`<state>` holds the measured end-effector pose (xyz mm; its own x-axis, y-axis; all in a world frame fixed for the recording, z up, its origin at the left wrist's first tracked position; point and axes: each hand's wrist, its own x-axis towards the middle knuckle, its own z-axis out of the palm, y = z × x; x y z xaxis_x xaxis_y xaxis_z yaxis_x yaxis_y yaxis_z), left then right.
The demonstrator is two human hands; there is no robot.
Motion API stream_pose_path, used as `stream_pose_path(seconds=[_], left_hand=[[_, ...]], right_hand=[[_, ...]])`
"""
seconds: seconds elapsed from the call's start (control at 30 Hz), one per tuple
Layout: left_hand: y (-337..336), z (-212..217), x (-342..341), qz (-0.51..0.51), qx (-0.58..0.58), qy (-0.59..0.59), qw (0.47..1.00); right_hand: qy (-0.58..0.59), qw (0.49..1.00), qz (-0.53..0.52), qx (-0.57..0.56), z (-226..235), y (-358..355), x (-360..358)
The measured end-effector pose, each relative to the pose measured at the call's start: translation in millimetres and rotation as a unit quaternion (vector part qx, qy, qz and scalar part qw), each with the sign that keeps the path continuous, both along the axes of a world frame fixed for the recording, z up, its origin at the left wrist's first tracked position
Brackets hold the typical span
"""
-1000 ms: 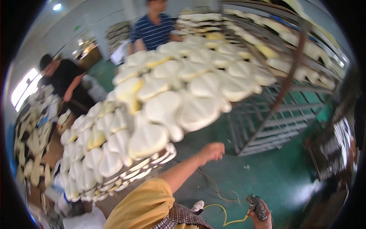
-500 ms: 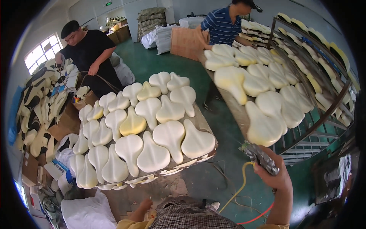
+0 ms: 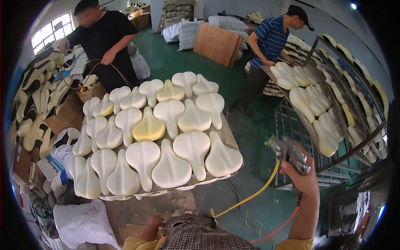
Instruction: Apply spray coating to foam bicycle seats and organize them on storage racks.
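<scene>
- The spray gun (image 3: 293,156) is best worked, I judge, with a firm but easy wrist, its nozzle level and apart from the pads, so nothing gets knocked or dented.
- Slack in the yellow hose (image 3: 246,202) and red hose (image 3: 278,230) should be kept off the pads' edges and the feet; both could drag on the grip.
- The gun itself looks grey and crusted, its tip greenish and turned left; it hangs in the air right of the loaded board (image 3: 228,135), touching no pad.
- The right hand (image 3: 303,179) is clamped around its handle. The left hand (image 3: 156,221) is low beside the checked apron (image 3: 193,234), well apart from the right; I cannot tell whether its fingers are closed.
- On the board, bicycle saddle pads (image 3: 171,168) lie in three rows, noses alternating, smooth and mostly cream, with a yellow one (image 3: 148,127) mid-row; more edges show beneath.
- Farther out, a co-worker in stripes (image 3: 270,41) grips another pad-laden board beside the metal rack (image 3: 348,156); one in black (image 3: 110,39) holds a looped cord (image 3: 121,75).
</scene>
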<state>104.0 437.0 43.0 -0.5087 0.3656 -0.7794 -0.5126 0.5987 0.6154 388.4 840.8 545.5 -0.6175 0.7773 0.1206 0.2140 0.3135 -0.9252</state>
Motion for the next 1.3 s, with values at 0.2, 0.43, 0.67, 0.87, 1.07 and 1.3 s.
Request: stream_pose_path(seconds=[0.2, 0.43, 0.67, 0.87, 1.07, 1.3], left_hand=[[26.5, 16.3, 16.9, -0.035, -0.027, -0.017, 0.999], [4.5, 12.2, 26.5, -0.036, -0.095, -0.011, 0.995], [8.0, 16.3, 40.8, -0.075, -0.057, 0.038, 0.995], [-5.6, -6.7, 50.1, -0.020, -0.071, 0.005, 0.997], [4.0, 0.7, 75.0, 0.027, -0.084, 0.004, 0.996], [-5.6, -10.2, 91.7, -0.049, -0.109, 0.035, 0.992]], right_hand=[[-0.020, 0.999, -0.036, 0.032, 0.3, 4.3, 23.4], [-0.002, 1.000, -0.017, -0.004, 5.8, 14.3, 20.0], [-0.115, 0.986, 0.098, 0.069, 2.0, 5.7, 57.3], [-0.059, 0.998, 0.018, -0.018, 8.6, -4.9, 50.8], [-0.127, 0.979, 0.114, 0.110, -1.9, -21.7, 106.9], [-0.105, 0.993, 0.052, 0.020, -6.8, -26.5, 141.0]])
